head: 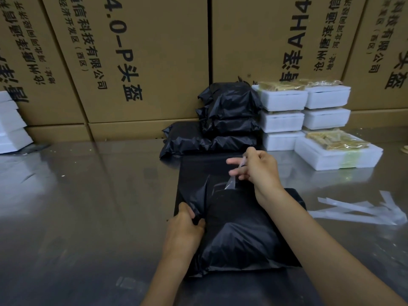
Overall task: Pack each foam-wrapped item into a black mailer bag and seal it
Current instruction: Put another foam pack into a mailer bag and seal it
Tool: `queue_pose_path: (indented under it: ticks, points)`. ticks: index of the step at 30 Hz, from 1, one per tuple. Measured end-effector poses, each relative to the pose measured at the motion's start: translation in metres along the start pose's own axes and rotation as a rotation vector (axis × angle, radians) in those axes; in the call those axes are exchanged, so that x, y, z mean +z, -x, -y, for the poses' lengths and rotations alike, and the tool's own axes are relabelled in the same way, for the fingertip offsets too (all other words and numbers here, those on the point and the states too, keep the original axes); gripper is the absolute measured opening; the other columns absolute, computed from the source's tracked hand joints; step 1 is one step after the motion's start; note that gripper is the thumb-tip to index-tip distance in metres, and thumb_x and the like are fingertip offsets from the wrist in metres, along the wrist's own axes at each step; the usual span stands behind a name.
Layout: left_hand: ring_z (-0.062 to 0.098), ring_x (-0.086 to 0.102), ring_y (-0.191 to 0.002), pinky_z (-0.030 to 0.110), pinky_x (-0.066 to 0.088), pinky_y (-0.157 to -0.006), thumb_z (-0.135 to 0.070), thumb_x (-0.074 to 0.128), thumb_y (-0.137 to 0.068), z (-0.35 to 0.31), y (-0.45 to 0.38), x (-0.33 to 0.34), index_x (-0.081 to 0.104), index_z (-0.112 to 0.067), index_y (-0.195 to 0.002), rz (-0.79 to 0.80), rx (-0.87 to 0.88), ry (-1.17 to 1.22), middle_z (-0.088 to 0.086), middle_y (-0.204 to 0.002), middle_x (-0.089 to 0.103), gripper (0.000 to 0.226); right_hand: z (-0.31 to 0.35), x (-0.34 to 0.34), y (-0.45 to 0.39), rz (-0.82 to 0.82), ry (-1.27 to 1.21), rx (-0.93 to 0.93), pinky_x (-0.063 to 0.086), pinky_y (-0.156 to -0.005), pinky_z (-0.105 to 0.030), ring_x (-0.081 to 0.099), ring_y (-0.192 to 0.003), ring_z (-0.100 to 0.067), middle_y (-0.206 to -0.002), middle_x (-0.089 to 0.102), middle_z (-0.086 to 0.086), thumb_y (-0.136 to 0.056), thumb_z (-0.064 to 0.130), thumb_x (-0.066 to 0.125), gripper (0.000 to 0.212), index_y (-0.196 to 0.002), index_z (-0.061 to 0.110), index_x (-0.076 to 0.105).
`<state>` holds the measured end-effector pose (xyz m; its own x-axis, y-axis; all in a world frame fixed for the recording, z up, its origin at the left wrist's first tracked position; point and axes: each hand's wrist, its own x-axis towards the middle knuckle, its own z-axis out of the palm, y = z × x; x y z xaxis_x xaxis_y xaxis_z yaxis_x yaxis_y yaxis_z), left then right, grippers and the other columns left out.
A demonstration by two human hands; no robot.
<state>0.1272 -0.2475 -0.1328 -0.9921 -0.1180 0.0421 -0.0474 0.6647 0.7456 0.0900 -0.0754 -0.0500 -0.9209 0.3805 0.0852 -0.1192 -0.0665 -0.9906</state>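
While left hand (184, 226) grips crinkled bag (240, 241), right hand (257, 167) pinches clear strip (230, 184).

- A shiny metal table (88, 195).
- On it: black mailer bags (229, 120), white foam boxes (284, 120), clear peeled strips (353, 210).

Filled mailer bag (242, 237) nearest, sealed bags (225, 120) stacked behind, foam boxes (309, 120) (stacked) right of them
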Motion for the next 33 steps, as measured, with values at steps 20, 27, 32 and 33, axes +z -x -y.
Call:
queue_pose_path:
  ticks: [20,27,32,33]
  points:
    - [0.034,-0.014,-0.152,0.047,-0.009,-0.122,-0.058,0.008,-0.102,-0.072,0.06,0.019,0.007,-0.03,-0.159,0.099,0.495,-0.591,0.001,-0.168,0.002,0.063,-0.025,-0.134,-0.01,0.136,1.105,-0.52,0.041,-0.07,-0.036,0.058,-0.088,-0.024,-0.097,0.063,0.002,-0.098,0.03,0.058,0.013,-0.096,0.019,0.053]
    - [0.054,-0.011,-0.146,0.071,-0.011,-0.113,-0.055,0.01,-0.104,-0.128,0.048,0.042,0.001,-0.04,-0.158,0.26,0.325,-0.688,0.021,-0.165,-0.006,0.057,-0.06,-0.162,-0.003,0.23,1.254,-0.359,0.035,-0.113,-0.043,0.037,-0.142,-0.027,-0.143,0.049,-0.007,-0.099,0.052,0.046,0.049,-0.129,0.014,0.051]
    - [0.055,-0.014,-0.145,0.077,-0.011,-0.107,-0.074,0.027,-0.094,-0.153,0.022,0.051,0.001,-0.044,-0.157,0.416,0.212,-0.727,0.017,-0.165,-0.014,0.074,-0.074,-0.182,-0.006,0.158,1.313,-0.391,0.013,-0.125,-0.038,0.011,-0.155,-0.021,-0.163,0.03,-0.007,-0.102,0.052,0.04,0.059,-0.143,0.011,0.049]
    - [0.055,-0.014,-0.145,0.079,-0.01,-0.106,-0.073,0.034,-0.093,-0.158,0.018,0.052,0.0,-0.044,-0.157,0.438,0.178,-0.735,0.016,-0.164,-0.016,0.079,-0.075,-0.187,-0.007,0.141,1.308,-0.388,0.013,-0.125,-0.038,0.011,-0.155,-0.021,-0.163,0.029,-0.008,-0.102,0.052,0.041,0.06,-0.143,0.01,0.049]
